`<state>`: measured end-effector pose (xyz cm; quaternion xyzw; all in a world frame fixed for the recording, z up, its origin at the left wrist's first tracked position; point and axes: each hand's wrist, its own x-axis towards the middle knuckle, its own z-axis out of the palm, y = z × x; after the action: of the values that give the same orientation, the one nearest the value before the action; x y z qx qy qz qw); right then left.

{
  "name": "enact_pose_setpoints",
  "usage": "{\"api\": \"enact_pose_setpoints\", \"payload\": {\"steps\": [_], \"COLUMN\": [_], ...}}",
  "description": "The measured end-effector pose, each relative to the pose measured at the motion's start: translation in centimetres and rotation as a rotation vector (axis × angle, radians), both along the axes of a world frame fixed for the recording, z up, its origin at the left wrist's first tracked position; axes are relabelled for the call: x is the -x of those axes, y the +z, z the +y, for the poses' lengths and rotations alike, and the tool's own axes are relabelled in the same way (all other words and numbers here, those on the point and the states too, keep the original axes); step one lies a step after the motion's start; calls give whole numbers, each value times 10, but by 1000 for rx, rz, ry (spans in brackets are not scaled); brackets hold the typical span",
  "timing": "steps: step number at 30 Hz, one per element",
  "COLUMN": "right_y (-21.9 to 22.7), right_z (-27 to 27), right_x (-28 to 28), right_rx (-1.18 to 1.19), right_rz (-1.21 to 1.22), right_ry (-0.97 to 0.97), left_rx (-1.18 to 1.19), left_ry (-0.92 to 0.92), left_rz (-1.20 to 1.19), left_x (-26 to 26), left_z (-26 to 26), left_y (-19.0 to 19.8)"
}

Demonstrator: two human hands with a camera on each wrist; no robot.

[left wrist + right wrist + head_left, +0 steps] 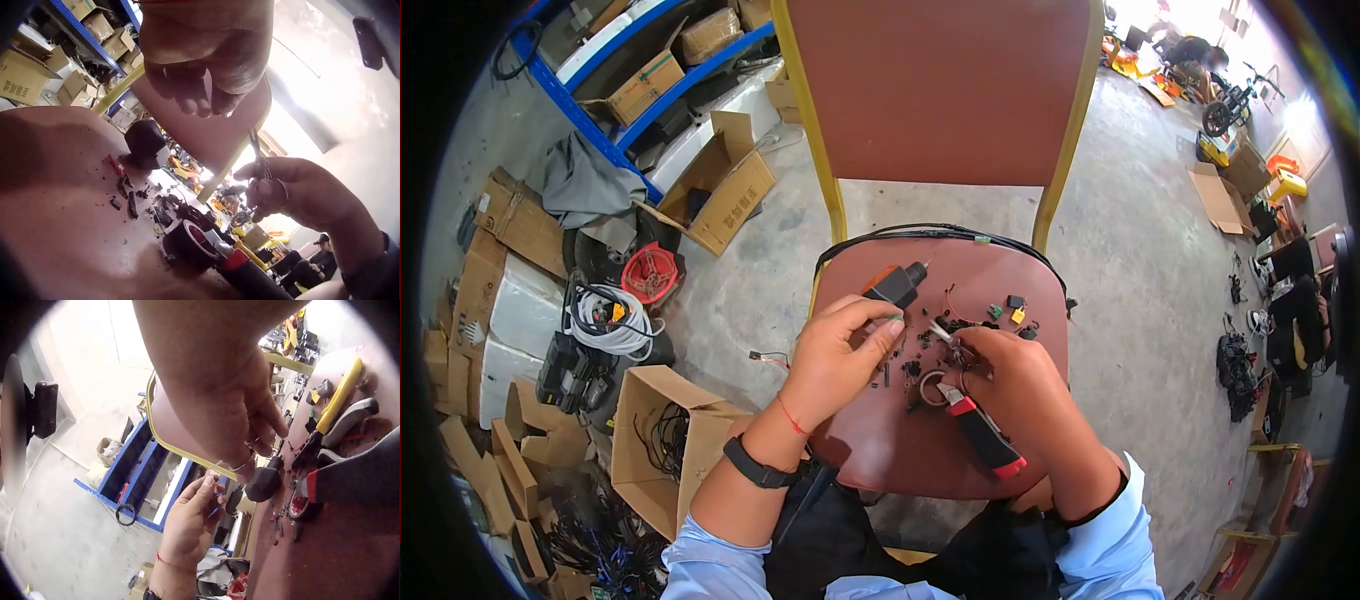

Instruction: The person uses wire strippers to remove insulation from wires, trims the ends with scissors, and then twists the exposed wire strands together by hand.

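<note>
Right hand, at five o'clock, clenches red-handled steel pliers; left hand pinches a thin, seemingly light, bendy wire by its end.

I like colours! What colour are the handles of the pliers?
Black with red ends on the pliers, best in the head view.

I see small pliers with black-and-red handles gripped in the right hand, nose pointing up-left over the chair seat. The left hand pinches a thin wire, barely visible, just beside the plier tips.
</note>
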<state>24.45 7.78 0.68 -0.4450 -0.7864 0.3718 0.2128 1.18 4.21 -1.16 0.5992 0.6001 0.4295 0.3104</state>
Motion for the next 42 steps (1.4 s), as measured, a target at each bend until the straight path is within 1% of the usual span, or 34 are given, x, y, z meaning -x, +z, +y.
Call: {"api": "enact_pose_setpoints", "payload": {"steps": [3, 6, 9, 12, 15, 18, 21, 24, 27, 29, 35, 38, 41, 42], "right_y": [4, 17, 10, 9, 5, 5, 9, 13, 17, 20, 19, 17, 10, 7], "right_z": [1, 1, 1, 0, 1, 0, -2, -1, -4, -4, -6, -6, -5, -5], "right_x": [0, 1, 1, 3, 1, 0, 2, 5, 5, 6, 3, 3, 3, 3], "right_rx": [134, 212, 203, 160, 33, -49, -12, 97, 94, 73, -5, -34, -65, -74], "right_rz": [12, -89, -52, -22, -11, -86, -90, -96, -121, -133, -138, -128, -112, -108], "right_ry": [-71, -34, 21, 32, 35, 39, 22, 13, 51, 70, 106, 140, 178, 192], "left_rx": [-21, -44, -56, -51, -35, -26, -42, -65, -29, 11, 2, 54, -65, -46], "left_ry": [-46, -84, -112, -121, -119, -121, -131, -154, -163, -157, -142, -123, -170, -164], "left_rz": [-22, -32, -57, -88, -121, -103, -76, -83, -117, -101, -94, -128, -106, -110], "left_x": [-1, -1, 1, 2, 2, 3, 3, 3, 1, 2, 1, 0, 3, 2], "left_z": [-1, -1, -2, -2, -3, -3, -3, -2, -2, -2, -5, -7, -5, -5], "left_y": [-1, 2, 4, 4, 4, 4, 2, -1, 0, 0, -2, 0, -9, -7]}}
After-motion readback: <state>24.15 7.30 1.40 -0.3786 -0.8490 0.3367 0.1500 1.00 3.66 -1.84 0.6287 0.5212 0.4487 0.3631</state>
